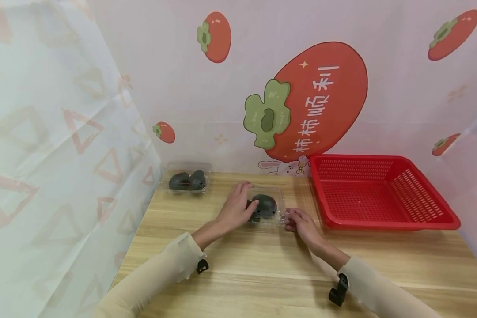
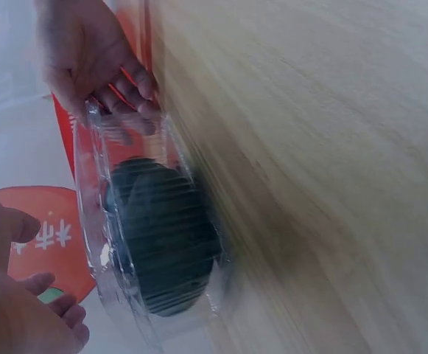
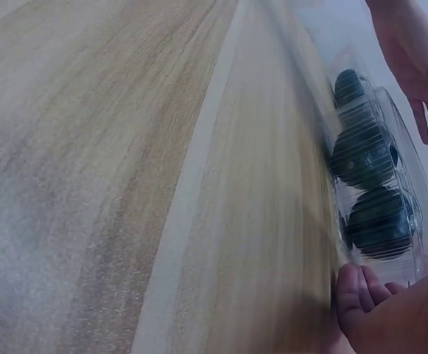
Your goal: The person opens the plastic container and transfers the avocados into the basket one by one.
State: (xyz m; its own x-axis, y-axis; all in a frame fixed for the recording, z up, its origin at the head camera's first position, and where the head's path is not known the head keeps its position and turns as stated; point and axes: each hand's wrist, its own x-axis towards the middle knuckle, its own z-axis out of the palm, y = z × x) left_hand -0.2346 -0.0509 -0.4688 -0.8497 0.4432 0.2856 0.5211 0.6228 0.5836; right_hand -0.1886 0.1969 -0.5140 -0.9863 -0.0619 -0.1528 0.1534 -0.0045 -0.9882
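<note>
A clear plastic clamshell box point(image 1: 280, 194) with dark green, avocado-like fruit point(image 1: 265, 206) inside stands on the wooden table between the two hands. My left hand point(image 1: 235, 205) is over the box's left side, fingers loosely spread, with thumb and fingers apart. In the left wrist view the same left hand point(image 2: 22, 284) is beside the lid and grips nothing. At the box's right end, my right hand point(image 1: 304, 227) pinches the plastic edge between thumb and curled fingers. The right wrist view shows the right hand point(image 3: 390, 310) against that end; part of its grip is hidden.
A second clear box point(image 1: 206, 170) with dark green fruit point(image 1: 187, 180) stands at the table's back left. To the right is a red plastic basket point(image 1: 385, 227). Printed curtains point(image 1: 238, 97) close off the back and sides of the wooden table point(image 1: 262, 274).
</note>
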